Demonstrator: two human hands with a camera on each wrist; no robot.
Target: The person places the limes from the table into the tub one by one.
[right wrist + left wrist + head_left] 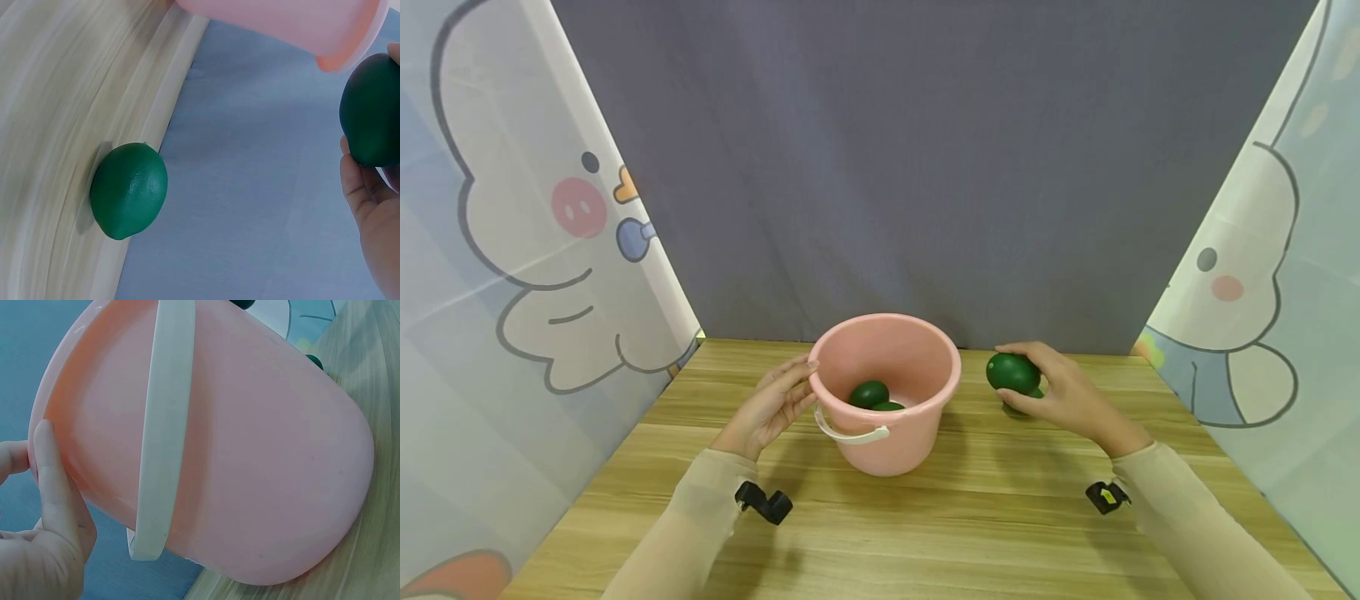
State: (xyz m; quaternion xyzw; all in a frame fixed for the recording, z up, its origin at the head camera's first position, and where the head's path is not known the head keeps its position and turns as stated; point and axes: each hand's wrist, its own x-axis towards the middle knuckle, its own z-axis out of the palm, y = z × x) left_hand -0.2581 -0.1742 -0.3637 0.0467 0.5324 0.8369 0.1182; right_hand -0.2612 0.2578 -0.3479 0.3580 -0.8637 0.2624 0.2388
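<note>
With the pink bucket (883,446) taken as the clock's centre, entry is allowed from above. Inside, most room is found at 1 to 3 o'clock, while space at 6 to 7 is occupied by two limes (869,393). The rim at 9 is obstructed by the left hand (772,407), the outer wall at 7 is crossed by the white handle (853,436), and passage at 12 is barred by the grey curtain (895,183). At 3, a short gap is left before the right hand (1063,393) and its gripped lime (1011,372); the approach below is hindered by another lime (129,190). The widest passage is offered at 6, across the counter (917,533), between both sleeves (1195,512).
</note>
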